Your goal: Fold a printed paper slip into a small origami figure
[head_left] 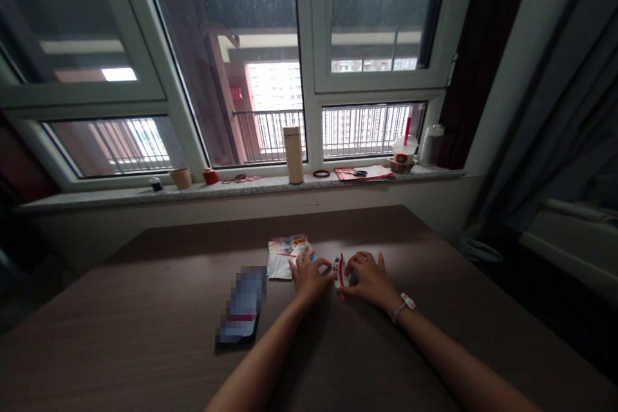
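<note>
table (203,264) under window (306,32), sill (241,190) with flask (293,154), cup (404,149) | far-left of hands: leaflet (288,256), pixelated object (240,306) | left hand (309,278), right hand (369,280): fingertips pinch folded paper (340,275)

This looks like a room in a high-rise flat, a home. A wide window (381,19) with grey curtains (555,77) faces a balcony railing (367,132) and apartment towers (275,85), and a takeaway drink cup (404,149) stands on the stone windowsill (241,190).

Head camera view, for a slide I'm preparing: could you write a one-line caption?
Left hand and right hand handle a small folded paper on a dark wooden table beneath a window.
</note>
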Motion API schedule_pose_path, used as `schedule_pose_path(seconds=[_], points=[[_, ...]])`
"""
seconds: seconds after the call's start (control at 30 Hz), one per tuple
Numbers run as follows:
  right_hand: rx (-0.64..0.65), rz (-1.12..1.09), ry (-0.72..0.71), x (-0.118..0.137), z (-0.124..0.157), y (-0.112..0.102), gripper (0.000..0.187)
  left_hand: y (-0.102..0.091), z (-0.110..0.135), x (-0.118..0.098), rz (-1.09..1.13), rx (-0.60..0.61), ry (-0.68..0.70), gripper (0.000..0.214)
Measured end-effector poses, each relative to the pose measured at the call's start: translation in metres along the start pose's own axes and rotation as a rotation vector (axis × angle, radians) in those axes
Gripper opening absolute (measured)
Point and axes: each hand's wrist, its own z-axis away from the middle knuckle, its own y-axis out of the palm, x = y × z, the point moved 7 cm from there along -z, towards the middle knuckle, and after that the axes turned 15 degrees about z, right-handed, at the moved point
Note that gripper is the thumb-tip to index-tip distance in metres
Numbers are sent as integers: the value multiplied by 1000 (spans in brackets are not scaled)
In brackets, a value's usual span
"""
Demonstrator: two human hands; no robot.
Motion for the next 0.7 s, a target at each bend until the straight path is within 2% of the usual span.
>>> schedule_pose_path(seconds=[0.23, 0.43, 0.57, 0.7], points=[[65, -21, -47, 0, 5, -1, 49, 0, 1, -1, -3, 4, 4, 27], [61, -35, -58, -1, 7, 0, 50, 0, 3, 0, -8, -2, 39, 27], [41, -122, -29, -7, 6, 4, 37, 2, 4, 0, -15, 16, 35, 27], [-21, -187, 71, -19, 0, 10, 26, 0, 4, -2, 11, 14, 49, 24]])
